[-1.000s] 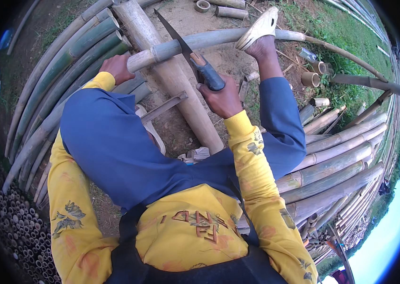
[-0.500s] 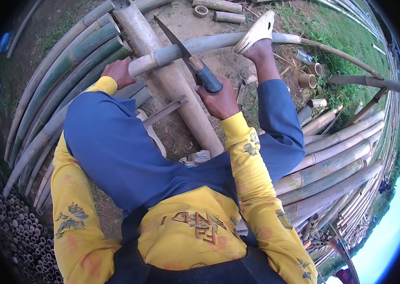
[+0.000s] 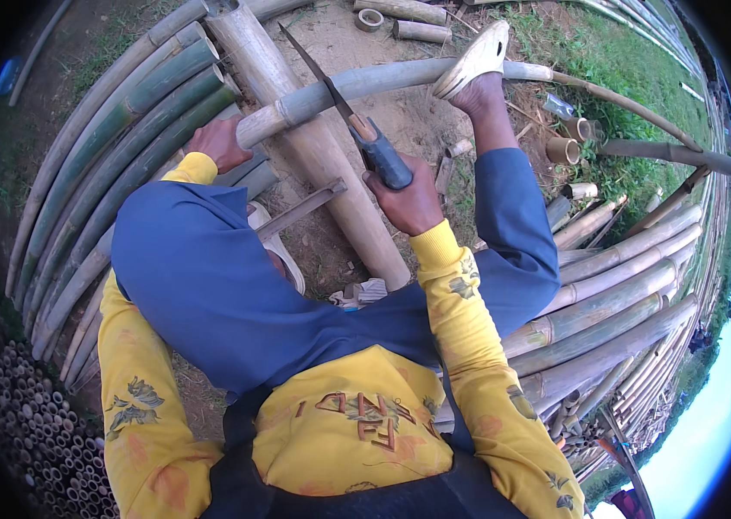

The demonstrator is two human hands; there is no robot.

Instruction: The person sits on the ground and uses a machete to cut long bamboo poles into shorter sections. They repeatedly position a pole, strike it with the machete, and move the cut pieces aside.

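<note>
A long grey bamboo pole (image 3: 391,80) lies across a thick pale bamboo log (image 3: 322,156). My left hand (image 3: 220,144) closes on the pole just left of the log, its fingers partly hidden. A hand saw (image 3: 313,65) with a dark wrapped handle is in my right hand (image 3: 413,197), fingers wrapped round the grip. Its blade slants up and left over the pole, near the log; whether the teeth touch the bamboo I cannot tell. My foot in a pale slip-on shoe (image 3: 478,59) rests on the pole right of the log.
Green and grey bamboo poles (image 3: 136,108) lie side by side at the left, and more poles (image 3: 607,294) at the right. A pile of cut bamboo tubes (image 3: 41,424) fills the lower left. Short offcuts (image 3: 564,150) lie near the grass. A flat strip (image 3: 300,208) leans against the log.
My right hand and the saw have moved slightly down and right. My left hand, foot and the pole have shifted a little to the right.
</note>
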